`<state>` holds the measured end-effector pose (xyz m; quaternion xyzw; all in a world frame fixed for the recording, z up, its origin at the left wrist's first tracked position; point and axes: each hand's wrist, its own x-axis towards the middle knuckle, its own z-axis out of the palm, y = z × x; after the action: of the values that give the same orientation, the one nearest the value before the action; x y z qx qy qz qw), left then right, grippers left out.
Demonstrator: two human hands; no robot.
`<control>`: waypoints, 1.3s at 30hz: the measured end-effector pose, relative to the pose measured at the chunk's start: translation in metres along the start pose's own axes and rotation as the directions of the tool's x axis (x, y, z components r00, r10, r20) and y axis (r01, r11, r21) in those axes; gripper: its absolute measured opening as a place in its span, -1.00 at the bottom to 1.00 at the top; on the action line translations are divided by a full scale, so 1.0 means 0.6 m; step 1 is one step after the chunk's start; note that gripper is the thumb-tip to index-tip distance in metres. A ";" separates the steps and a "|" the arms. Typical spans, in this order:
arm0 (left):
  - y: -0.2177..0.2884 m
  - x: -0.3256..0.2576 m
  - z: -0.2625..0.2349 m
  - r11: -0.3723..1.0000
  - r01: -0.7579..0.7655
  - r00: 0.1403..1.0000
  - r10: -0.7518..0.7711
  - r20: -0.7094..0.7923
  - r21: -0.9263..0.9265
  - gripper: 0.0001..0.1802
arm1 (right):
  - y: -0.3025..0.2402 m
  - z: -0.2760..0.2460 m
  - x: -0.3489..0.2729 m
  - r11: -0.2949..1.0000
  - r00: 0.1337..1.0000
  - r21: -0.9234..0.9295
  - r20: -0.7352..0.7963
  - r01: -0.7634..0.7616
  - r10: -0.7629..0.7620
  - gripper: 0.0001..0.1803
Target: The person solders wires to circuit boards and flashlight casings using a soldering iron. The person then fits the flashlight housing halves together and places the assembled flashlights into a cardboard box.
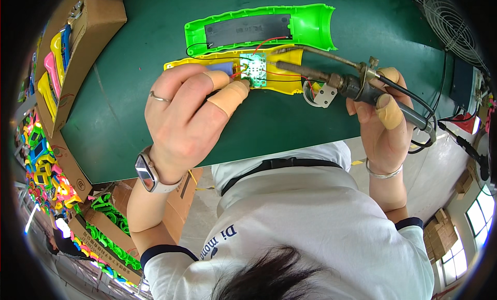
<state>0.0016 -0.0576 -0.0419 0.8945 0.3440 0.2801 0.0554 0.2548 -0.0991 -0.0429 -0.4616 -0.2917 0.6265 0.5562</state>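
A yellow plastic shell half [287,72] lies open on the green table, with a small lit circuit board [253,71] inside. My left hand [194,111] bends over the shell, fingertips pinched at the board's left edge beside red wires and a blue battery [222,68]; what they grip is hidden. With my right hand [383,114] I hold a soldering iron [357,88], a thin feed tube clamped along it, its tip pointing left at the board. Below the iron, a round white part with a metal plate [324,95] hangs on wires. Finger covers wrap several fingertips.
Behind lies a green shell half [316,28] with a black panel [248,28], wired to the yellow half. A cardboard box [98,31] of colourful parts stands left. At right are a wire fan guard [448,26], a blue-grey box [463,85] and cables.
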 end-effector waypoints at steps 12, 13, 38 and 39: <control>-0.010 0.008 -0.010 0.994 -0.077 0.994 0.071 0.083 0.074 -0.68 | -0.021 -0.004 0.015 0.962 0.994 -0.255 0.030 -0.096 0.107 -0.75; -0.009 0.007 -0.011 0.995 -0.074 0.994 0.068 0.088 0.071 -0.68 | -0.022 -0.002 0.015 0.962 0.994 -0.256 0.030 -0.096 0.108 -0.75; -0.003 0.007 -0.017 0.999 -0.006 0.990 0.002 0.144 0.032 -0.60 | -0.018 -0.004 0.008 0.986 0.993 -0.118 0.003 -0.120 0.121 -0.74; -0.004 0.007 -0.016 1.000 -0.013 0.990 0.009 0.144 0.027 -0.61 | -0.017 -0.012 0.009 0.995 0.995 -0.045 0.015 -0.093 0.094 -0.72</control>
<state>-0.0028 -0.0539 -0.0326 0.9148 0.3383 0.2104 0.0660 0.2661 -0.0931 -0.0384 -0.4817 -0.2881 0.6491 0.5135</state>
